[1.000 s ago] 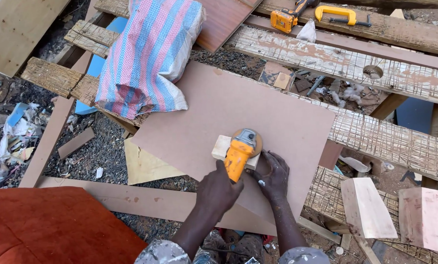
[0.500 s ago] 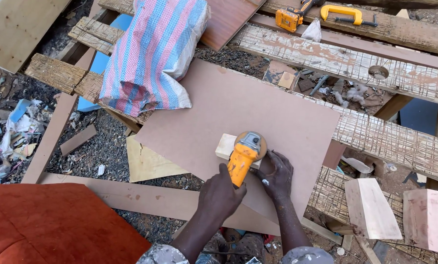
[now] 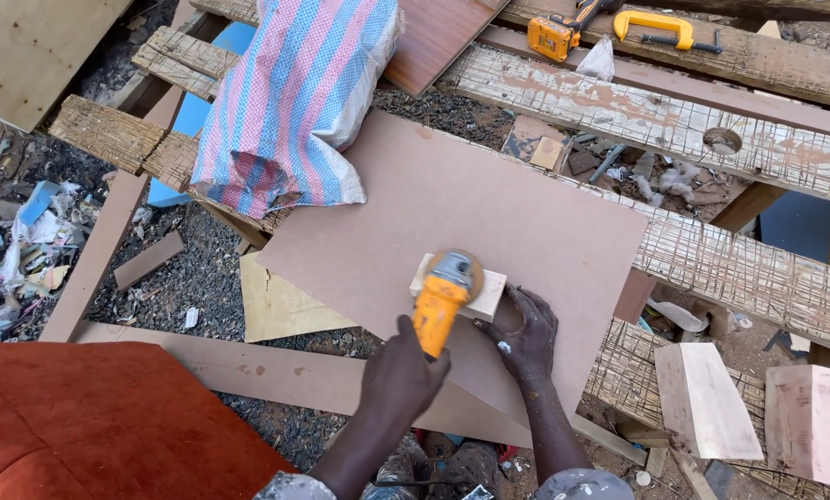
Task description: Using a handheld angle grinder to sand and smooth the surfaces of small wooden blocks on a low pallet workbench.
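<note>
Gravel and wood scraps cover the outdoor ground under a rough workbench of scarred, weathered planks. Nearest me, bottom left, I see a rust-orange cushioned surface, soft-looking and rounded at its edge. Just beyond it my left hand is clenched around the rear of an orange angle grinder, whose round disc end sits on top of a small pale wooden block. My right hand is spread flat, fingers pressing on the brown board and touching the block's near right edge. That block lies near the board's front edge; the board itself is a large smooth matte sheet set at an angle across the planks. Right of my hands, two cut offcuts with pale faces rest lower down. A long flat plank runs under the board on the left. Farther off, a bulky woven sack, striped pink, blue and white, slumps over the board's far left corner. At the back, on a grey plank, lie a yellow clamp and an orange power tool, partly cut off by the frame's top edge.
</note>
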